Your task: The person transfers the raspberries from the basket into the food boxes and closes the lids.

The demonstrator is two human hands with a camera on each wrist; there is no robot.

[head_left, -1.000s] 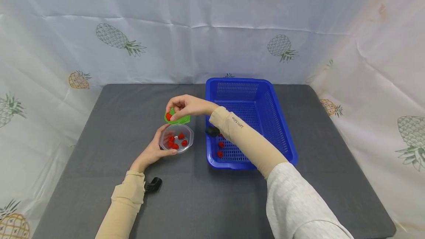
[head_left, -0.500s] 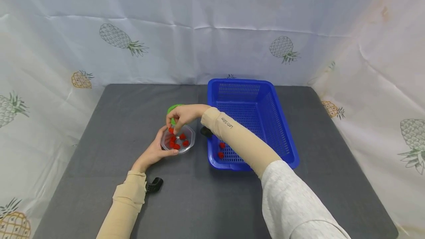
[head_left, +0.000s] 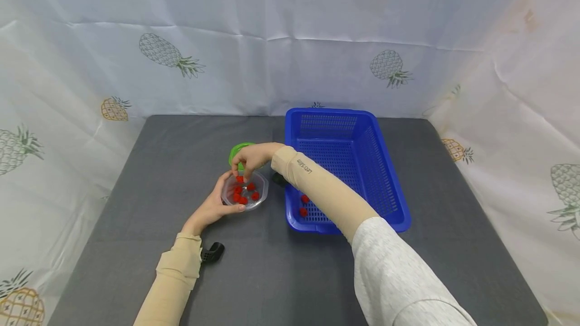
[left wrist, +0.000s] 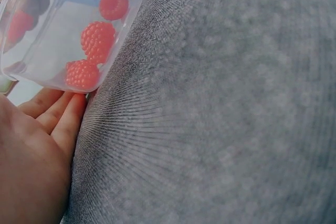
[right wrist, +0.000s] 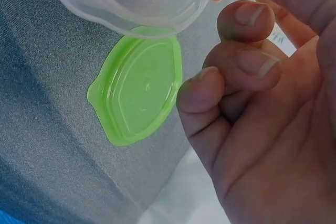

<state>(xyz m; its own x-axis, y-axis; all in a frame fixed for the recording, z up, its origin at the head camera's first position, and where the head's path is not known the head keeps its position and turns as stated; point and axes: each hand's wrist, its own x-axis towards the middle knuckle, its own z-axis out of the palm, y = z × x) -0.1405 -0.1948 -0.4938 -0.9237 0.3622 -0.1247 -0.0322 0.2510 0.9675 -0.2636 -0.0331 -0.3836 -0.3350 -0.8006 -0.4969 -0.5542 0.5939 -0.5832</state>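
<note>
My left hand [head_left: 209,212] holds a clear plastic container [head_left: 265,191] around its side, thumb at the near rim. Several red raspberries [left wrist: 98,41] lie on its bottom. Over the container's far left part, my right hand [head_left: 255,157] pinches a raspberry [head_left: 240,179] between thumb and fingertips, low inside the rim. Its other fingers are curled in, as the right wrist view shows. Just behind the container lies a green lid [right wrist: 144,90] on the table, partly covered by the right hand in the head view.
A blue plastic basket [head_left: 403,210] stands to the right, with raspberries [head_left: 303,212] near its left side; the right forearm crosses over it. Black wrist-camera pieces [head_left: 214,252] stick out at both wrists. A dark grey cloth covers the table [head_left: 281,275], with pineapple-print curtains [head_left: 272,64] around it.
My right hand has moved from above the green lid toward me, lowering the pinched raspberry into the container. The left hand still holds the container in about the same place.
</note>
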